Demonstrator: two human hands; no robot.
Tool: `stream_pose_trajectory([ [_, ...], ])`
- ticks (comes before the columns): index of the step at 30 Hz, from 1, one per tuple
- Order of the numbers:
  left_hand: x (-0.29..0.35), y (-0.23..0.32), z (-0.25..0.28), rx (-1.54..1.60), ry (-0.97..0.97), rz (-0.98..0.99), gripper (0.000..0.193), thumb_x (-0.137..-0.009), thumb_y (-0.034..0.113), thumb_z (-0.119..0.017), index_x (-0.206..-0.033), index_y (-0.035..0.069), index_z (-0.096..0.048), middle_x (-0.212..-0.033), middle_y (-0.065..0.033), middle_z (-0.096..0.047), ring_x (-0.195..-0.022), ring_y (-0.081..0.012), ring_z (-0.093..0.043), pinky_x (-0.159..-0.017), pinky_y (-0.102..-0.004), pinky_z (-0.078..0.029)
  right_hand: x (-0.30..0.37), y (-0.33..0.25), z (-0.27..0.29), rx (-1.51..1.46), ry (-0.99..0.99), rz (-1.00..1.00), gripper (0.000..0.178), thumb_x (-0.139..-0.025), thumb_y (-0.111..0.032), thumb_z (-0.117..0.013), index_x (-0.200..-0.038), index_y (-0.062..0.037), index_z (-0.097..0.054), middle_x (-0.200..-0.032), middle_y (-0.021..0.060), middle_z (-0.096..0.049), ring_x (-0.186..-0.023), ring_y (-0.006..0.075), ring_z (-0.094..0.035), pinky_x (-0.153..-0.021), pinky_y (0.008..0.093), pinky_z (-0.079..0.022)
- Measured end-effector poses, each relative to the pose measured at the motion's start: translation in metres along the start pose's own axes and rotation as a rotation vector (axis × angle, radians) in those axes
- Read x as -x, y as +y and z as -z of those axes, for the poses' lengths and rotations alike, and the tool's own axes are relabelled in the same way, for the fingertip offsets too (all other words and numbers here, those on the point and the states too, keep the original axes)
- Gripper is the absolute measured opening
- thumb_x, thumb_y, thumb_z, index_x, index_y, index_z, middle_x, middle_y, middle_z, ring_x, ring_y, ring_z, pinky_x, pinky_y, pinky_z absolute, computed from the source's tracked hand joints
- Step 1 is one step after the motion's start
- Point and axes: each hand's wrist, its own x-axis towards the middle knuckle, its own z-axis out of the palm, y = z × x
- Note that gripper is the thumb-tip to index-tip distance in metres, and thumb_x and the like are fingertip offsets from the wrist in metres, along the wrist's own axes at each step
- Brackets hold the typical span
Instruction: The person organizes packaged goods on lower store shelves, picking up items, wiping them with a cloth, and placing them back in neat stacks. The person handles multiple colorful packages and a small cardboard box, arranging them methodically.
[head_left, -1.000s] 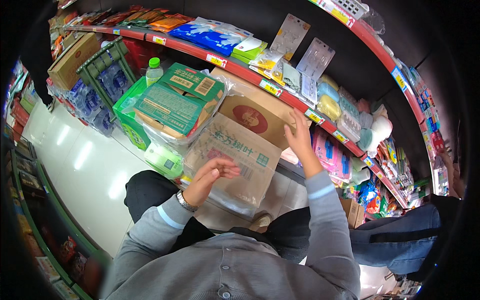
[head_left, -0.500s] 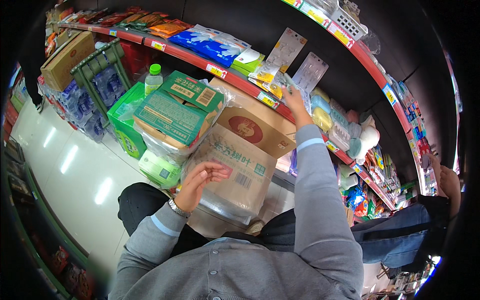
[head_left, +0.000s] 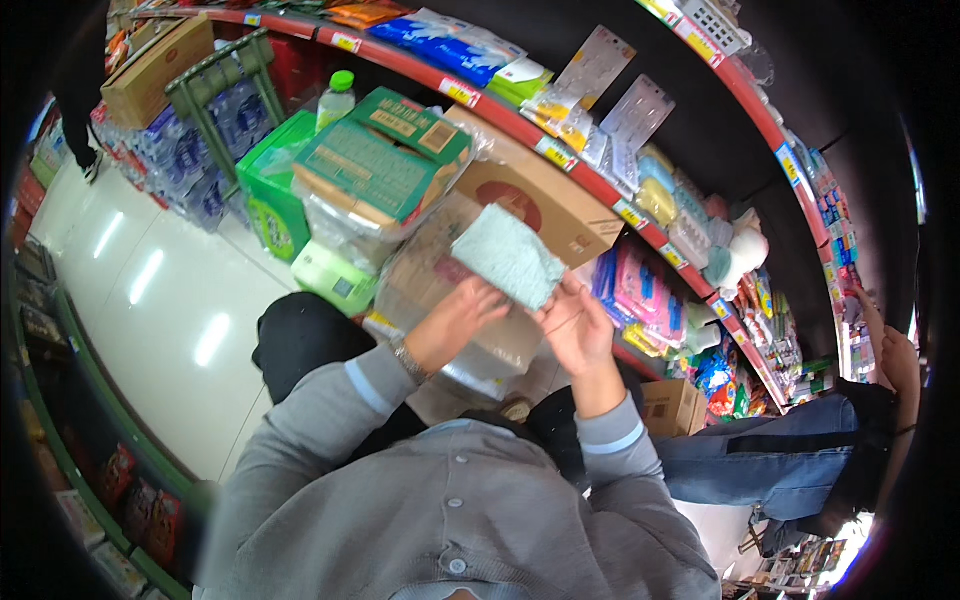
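Observation:
A folded pale green cloth [head_left: 507, 255] with a textured surface is between my two hands, above a brown carton [head_left: 420, 262] wrapped in clear plastic. My right hand [head_left: 578, 328] pinches its lower right corner, palm turned up. The fingers of my left hand [head_left: 460, 322] are closed at its lower left edge, partly behind it. The cloth hides part of the carton and its printing. Behind stands an open brown box flap [head_left: 550, 205] with a dark red oval.
A shelf with a red edge [head_left: 500, 108] runs behind, bearing flat packages and soft rolled goods [head_left: 655, 203]. A green carton [head_left: 385, 160], a green-capped bottle [head_left: 337, 100] and bottle packs [head_left: 215, 150] stand left. Another person's jeans [head_left: 750, 465] and hand [head_left: 900, 358] are at right.
My right hand has come back from the shelf to the middle. The pale green cloth is now between my hands, and my left hand has moved up and right to it.

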Motion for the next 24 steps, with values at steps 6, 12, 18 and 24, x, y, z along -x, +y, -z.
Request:
stream_pose_trajectory([
  [6, 0.011, 0.021, -0.007, 0.1, 0.081, -0.053, 0.043, -0.103, 0.025, -0.039, -0.141, 0.004, -0.038, -0.141, -0.0087, -0.047, -0.13, -0.0205, -0.043, -0.11, -0.0386, -0.032, 0.037, 0.052, -0.019, 0.38, 0.278, 0.03, 0.035, -0.094, -0.019, -0.054, -0.125, -0.0016, -0.056, -0.125, 0.0114, -0.057, -0.117, 0.0209, -0.052, -0.097, 0.0377, -0.043],
  [12, 0.032, 0.003, 0.048, -0.717, 0.166, -0.127, 0.039, -0.102, 0.021, -0.044, -0.135, 0.002, -0.046, -0.131, -0.007, -0.054, -0.121, -0.0174, -0.05, -0.103, -0.0316, -0.038, 0.028, 0.053, -0.062, 1.423, 0.221, 0.564, 0.029, -0.082, -0.005, -0.068, -0.111, -0.0039, -0.065, -0.113, 0.0096, -0.06, -0.104, 0.0207, -0.057, -0.085, 0.029, -0.046],
  [18, 0.051, 0.025, -0.009, -0.857, 0.012, -0.134, 0.041, -0.101, 0.025, -0.049, -0.133, 0.0, -0.05, -0.125, -0.0038, -0.057, -0.116, -0.0112, -0.049, -0.1, -0.0281, -0.037, 0.014, 0.065, -0.076, 1.397, 0.248, 0.597, 0.027, -0.077, -0.003, -0.073, -0.102, -0.0031, -0.063, -0.094, 0.0043, -0.057, -0.087, 0.0149, -0.054, -0.076, 0.0255, -0.043],
  [24, 0.05, 0.026, -0.009, -0.704, -0.017, -0.035, 0.039, -0.101, 0.025, -0.049, -0.131, 0.001, -0.051, -0.125, -0.0032, -0.057, -0.114, -0.0107, -0.051, -0.1, -0.0287, -0.038, 0.013, 0.067, -0.057, 1.13, 0.254, 0.405, 0.022, -0.074, -0.002, -0.075, -0.088, -0.0057, -0.058, -0.087, 0.0007, -0.053, -0.079, 0.0109, -0.048, -0.071, 0.0231, -0.039],
])
